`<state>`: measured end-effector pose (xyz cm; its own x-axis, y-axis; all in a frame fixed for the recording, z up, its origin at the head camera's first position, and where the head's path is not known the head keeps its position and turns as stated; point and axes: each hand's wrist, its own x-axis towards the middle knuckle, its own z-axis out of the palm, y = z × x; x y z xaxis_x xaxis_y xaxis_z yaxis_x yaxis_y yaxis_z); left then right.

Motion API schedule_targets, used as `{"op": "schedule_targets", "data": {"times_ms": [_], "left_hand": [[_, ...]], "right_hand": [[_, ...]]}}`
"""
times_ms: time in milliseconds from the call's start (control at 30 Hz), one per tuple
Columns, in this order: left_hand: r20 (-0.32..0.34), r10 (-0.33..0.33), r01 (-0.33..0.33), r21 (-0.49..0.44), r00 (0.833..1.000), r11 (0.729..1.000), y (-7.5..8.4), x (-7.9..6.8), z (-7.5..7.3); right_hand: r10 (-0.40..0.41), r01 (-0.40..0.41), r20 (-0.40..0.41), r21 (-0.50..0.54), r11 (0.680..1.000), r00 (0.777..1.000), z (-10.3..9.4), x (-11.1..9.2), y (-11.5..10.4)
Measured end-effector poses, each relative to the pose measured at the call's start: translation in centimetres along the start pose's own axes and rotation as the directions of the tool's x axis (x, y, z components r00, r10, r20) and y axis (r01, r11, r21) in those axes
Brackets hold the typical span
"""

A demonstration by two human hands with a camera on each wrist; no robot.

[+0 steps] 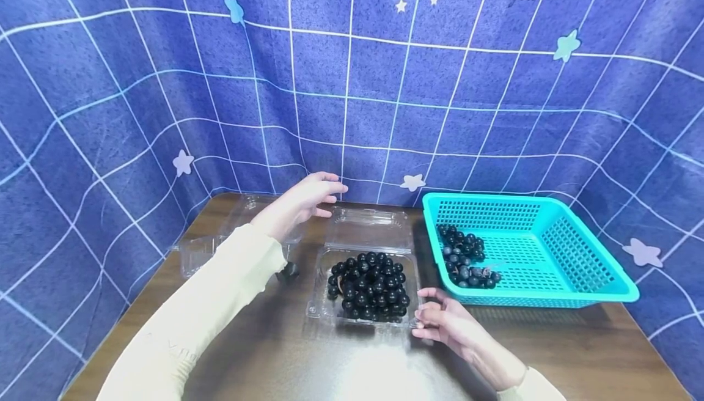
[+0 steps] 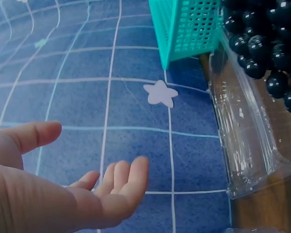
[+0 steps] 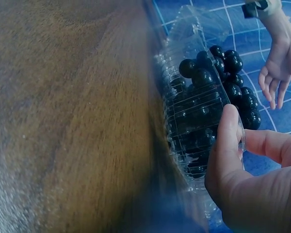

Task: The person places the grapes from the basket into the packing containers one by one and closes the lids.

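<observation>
A bunch of dark grapes [image 1: 371, 288] fills the base of a clear plastic clamshell box [image 1: 319, 294], whose lid [image 1: 368, 230] lies folded back behind it. My right hand [image 1: 453, 327] pinches the box's right rim near the front corner; in the right wrist view the thumb [image 3: 228, 136] lies on the near side of the wall. My left hand [image 1: 308, 199] is raised beyond the lid's left back corner, its fingers loosely spread and holding nothing. In the left wrist view the left hand [image 2: 97, 194] shows against the blue cloth, apart from the box.
A turquoise plastic basket [image 1: 550, 297] stands to the right, with more dark grapes [image 1: 464, 257] in its left side. Another clear plastic box [image 1: 198, 254] lies at the left, partly behind my left arm. A blue checked cloth [image 1: 385, 71] hangs behind the wooden table [image 1: 264, 352].
</observation>
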<state>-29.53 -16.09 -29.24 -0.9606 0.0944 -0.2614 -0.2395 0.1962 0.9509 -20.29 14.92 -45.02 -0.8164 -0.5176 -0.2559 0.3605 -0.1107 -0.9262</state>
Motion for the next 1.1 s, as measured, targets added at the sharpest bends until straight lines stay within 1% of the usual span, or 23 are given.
{"op": "schedule_targets", "data": {"times_ms": [100, 167, 267, 400, 467, 667, 800, 867, 967, 1000, 1033, 1100], "left_hand": [[0.023, -0.017, 0.019, -0.07, 1.0, 0.997, 0.0, 0.6, -0.4], [0.027, -0.026, 0.028, -0.096, 0.999, 0.995, -0.1, 1.1, -0.7], [0.018, -0.059, 0.061, -0.128, 0.998, 0.99, -0.5, 2.0, -1.0], [0.0, -0.122, 0.12, -0.183, 0.993, 0.976, -1.3, 3.6, -1.3], [-0.014, -0.14, 0.134, -0.2, 0.99, 0.971, -1.7, 4.4, -1.5], [-0.056, -0.15, 0.14, -0.156, 0.987, 0.978, -3.0, 6.0, -1.7], [-0.089, -0.162, 0.151, -0.119, 0.983, 0.981, -3.9, 6.4, -1.4], [-0.106, -0.178, 0.168, -0.101, 0.978, 0.981, -4.4, 6.6, -1.1], [-0.113, -0.198, 0.195, -0.044, 0.974, 0.98, -5.1, 6.9, -0.7], [-0.107, -0.2, 0.199, -0.021, 0.974, 0.98, -5.3, 6.8, -0.6], [-0.094, -0.192, 0.193, 0.002, 0.977, 0.981, -5.5, 6.4, -0.5], [-0.066, -0.151, 0.153, 0.032, 0.986, 0.988, -5.6, 4.9, -0.2]], "right_hand": [[-0.003, 0.003, -0.006, -0.002, 1.0, 1.0, 0.1, 0.1, 0.0], [-0.004, 0.004, -0.008, 0.002, 1.0, 1.0, 0.1, 0.1, -0.1], [-0.006, 0.006, -0.007, 0.008, 1.0, 1.0, 0.1, 0.1, 0.0], [-0.004, 0.004, -0.002, 0.017, 1.0, 1.0, 0.0, 0.1, 0.1], [-0.004, 0.004, 0.001, 0.02, 1.0, 1.0, -0.1, 0.2, 0.2], [-0.015, 0.015, -0.001, 0.014, 1.0, 1.0, -0.2, 0.1, 0.3], [-0.012, 0.012, -0.015, 0.01, 1.0, 1.0, -0.3, 0.0, 0.1], [-0.011, 0.012, -0.017, 0.008, 1.0, 1.0, -0.4, -0.1, 0.1], [-0.013, 0.013, -0.017, 0.01, 1.0, 1.0, -0.5, -0.1, 0.1], [-0.014, 0.014, -0.016, 0.012, 1.0, 1.0, -0.5, -0.1, 0.1], [-0.015, 0.015, -0.015, 0.013, 1.0, 1.0, -0.5, -0.2, 0.2], [-0.015, 0.015, -0.017, 0.015, 1.0, 1.0, -0.5, -0.2, 0.2]]}}
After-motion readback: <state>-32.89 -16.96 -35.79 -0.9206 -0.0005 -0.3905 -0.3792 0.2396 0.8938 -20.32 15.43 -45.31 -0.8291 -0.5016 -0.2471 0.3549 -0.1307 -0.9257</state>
